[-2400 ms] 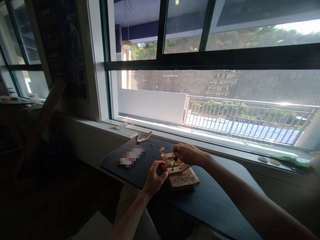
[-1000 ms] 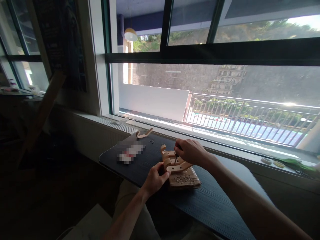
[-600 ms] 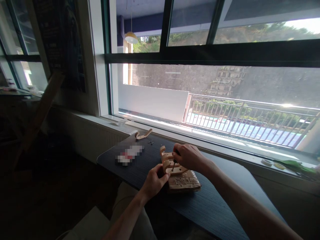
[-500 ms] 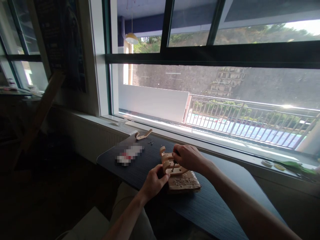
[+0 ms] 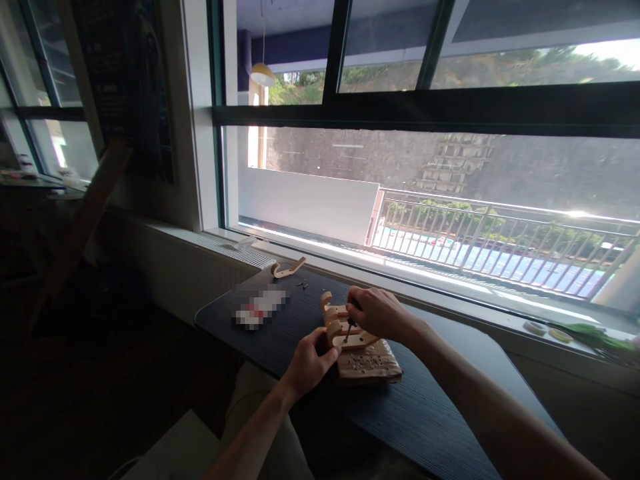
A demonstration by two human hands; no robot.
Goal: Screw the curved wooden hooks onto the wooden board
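My right hand (image 5: 377,313) is closed round the handle of a screwdriver (image 5: 348,330), whose shaft points down at the nearest of several curved wooden hooks (image 5: 357,341). That tip meets the flat part of the hook, close to its curled end. With fingers and thumb, my left hand (image 5: 311,363) grips the curled left end of the same hook. Beneath the hooks lies a brown, wrapped-looking block (image 5: 370,367) with many small holes or specks on its top. Part of the hooks is hidden behind my right hand.
Another curved wooden hook (image 5: 287,269) lies at the back of the dark table (image 5: 430,387), with several screws (image 5: 303,284) beside it. A blurred-out white and red item (image 5: 260,309) is on the left. Behind the table runs a window sill (image 5: 480,320) with green leaves (image 5: 587,337).
Hardly anything differs. Both hands keep their places on the hook and screwdriver; the whole view has shifted very slightly.
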